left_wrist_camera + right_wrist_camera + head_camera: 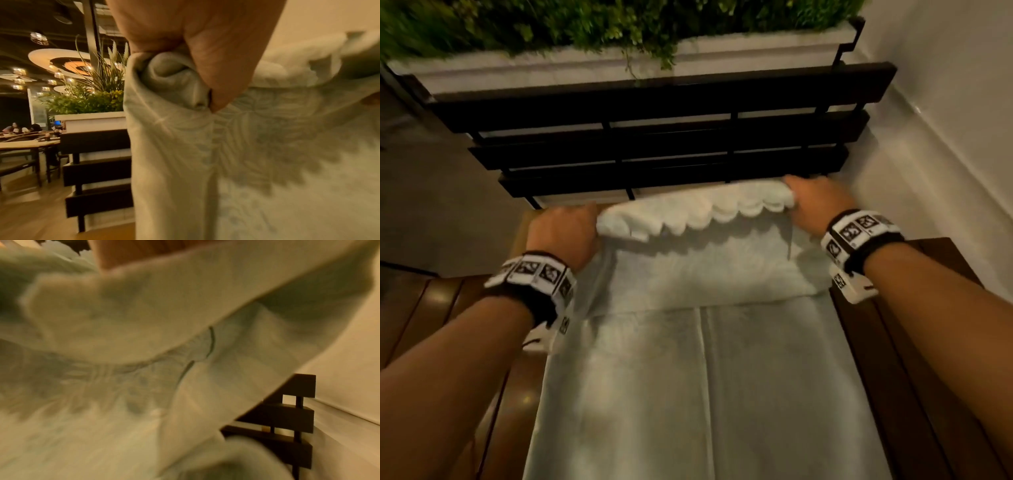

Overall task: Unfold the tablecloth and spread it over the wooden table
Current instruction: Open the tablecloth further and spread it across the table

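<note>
At the far end of the counter [914, 342], both hands grasp a bunched fold of the tablecloth [688, 377].

Over the wooden counter the pale tablecloth lies as a long strip with a crease down its middle, brown planks showing on either side. The left hand [561, 233] and the right hand [813, 202] each clench one end of the gathered, scalloped edge, lifted above the flat cloth and casting a shadow on it. From the left wrist view the fingers [216, 65] curl round a rolled wad of fabric with a faint leaf pattern; the right wrist view is blurred, showing mostly cloth and a little skin at the top. Beyond the hands stands a dark slatted bench back [654, 137], with a white planter [722, 54] of green foliage behind it.
</note>
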Action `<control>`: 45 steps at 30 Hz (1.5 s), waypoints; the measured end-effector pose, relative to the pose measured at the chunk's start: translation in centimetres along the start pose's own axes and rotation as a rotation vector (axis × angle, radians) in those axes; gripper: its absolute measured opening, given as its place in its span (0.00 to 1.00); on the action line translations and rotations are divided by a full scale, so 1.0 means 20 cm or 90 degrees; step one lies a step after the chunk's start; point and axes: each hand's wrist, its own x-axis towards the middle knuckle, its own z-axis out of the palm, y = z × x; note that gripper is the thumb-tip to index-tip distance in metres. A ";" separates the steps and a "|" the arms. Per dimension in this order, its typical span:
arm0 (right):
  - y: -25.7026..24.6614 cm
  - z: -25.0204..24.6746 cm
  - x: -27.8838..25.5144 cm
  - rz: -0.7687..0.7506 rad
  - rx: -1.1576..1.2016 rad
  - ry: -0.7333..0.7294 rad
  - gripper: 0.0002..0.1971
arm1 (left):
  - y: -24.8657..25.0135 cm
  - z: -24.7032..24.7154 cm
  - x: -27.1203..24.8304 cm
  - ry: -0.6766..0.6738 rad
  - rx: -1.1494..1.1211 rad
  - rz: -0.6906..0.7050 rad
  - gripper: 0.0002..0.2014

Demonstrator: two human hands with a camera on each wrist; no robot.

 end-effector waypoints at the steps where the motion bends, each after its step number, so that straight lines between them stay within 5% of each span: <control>1: -0.02 -0.01 0.06 0.017 -0.004 0.043 0.07 | -0.01 0.00 0.07 0.061 -0.050 -0.003 0.10; 5: -0.06 0.06 0.21 0.071 -0.046 0.051 0.10 | -0.03 0.12 0.20 0.081 -0.048 0.027 0.15; 13: -0.06 0.57 0.14 0.206 -0.109 -0.134 0.16 | -0.13 0.66 0.09 -0.163 -0.010 -0.011 0.18; 17: -0.11 0.68 -0.02 0.286 -0.124 -0.120 0.20 | -0.15 0.79 -0.04 -0.230 -0.034 -0.014 0.20; 22: -0.22 0.80 -0.29 0.164 0.074 -0.183 0.34 | -0.06 0.84 -0.26 -0.210 -0.118 0.053 0.30; 26: -0.25 0.83 -0.39 0.131 0.017 -0.245 0.41 | -0.05 0.88 -0.33 -0.272 -0.115 0.046 0.42; 29: -0.24 0.77 -0.37 0.149 0.014 -0.338 0.26 | -0.07 0.92 -0.33 -0.316 -0.162 0.066 0.30; 33: -0.29 0.73 -0.47 0.108 -0.014 -0.333 0.25 | -0.04 0.84 -0.42 -0.298 -0.221 0.103 0.16; 35: -0.32 0.66 -0.61 0.133 0.076 -0.316 0.23 | -0.05 0.78 -0.54 -0.286 -0.280 0.088 0.13; 36: -0.42 0.55 -0.94 0.129 0.145 -0.313 0.20 | -0.03 0.55 -0.92 -0.331 -0.309 0.042 0.12; 38: -0.42 0.60 -1.04 0.152 0.232 -0.285 0.18 | -0.05 0.56 -1.04 -0.319 -0.347 0.013 0.11; 39: -0.41 0.60 -1.10 0.166 0.282 -0.283 0.22 | -0.03 0.58 -1.13 -0.315 -0.387 0.016 0.13; 40: -0.44 0.57 -1.39 0.119 0.307 -0.316 0.27 | 0.12 0.44 -1.51 -0.364 -0.361 -0.020 0.17; 43: -0.43 0.68 -1.62 0.154 0.359 -0.307 0.45 | 0.21 0.48 -1.69 -0.426 -0.301 0.027 0.31; 45: -0.45 0.73 -1.77 0.184 0.356 -0.343 0.47 | 0.25 0.54 -1.76 -0.460 -0.257 0.052 0.30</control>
